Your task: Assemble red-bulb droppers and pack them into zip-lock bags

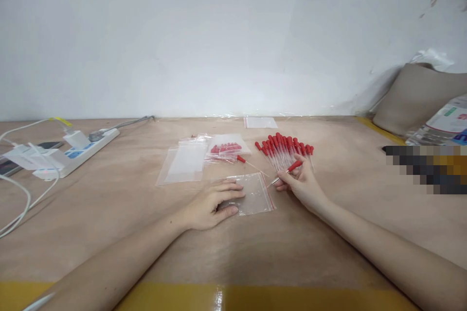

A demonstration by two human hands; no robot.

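Note:
Flat on the table lies a clear zip bag [253, 196] with a red line along its right edge. My left hand [213, 202] rests on the bag's left part, fingers stretched out. Between the fingers of my right hand [299, 182] is a glass dropper [294, 166] with a red rubber bulb. Its thin tip points down and left, close to the bag's red edge. Just behind that hand several more red-bulbed droppers [279, 148] lie fanned out. One single dropper [241, 159] lies apart from them, behind the bag.
Stacked zip bags [184, 163] lie at the left, beside bags holding red-bulbed pieces [228, 147]. Another bag [260, 122] is near the wall. A white power strip [98, 143] with chargers and cables stands far left. At right are a grey-brown object [404, 95] and a clear plastic bottle [447, 119].

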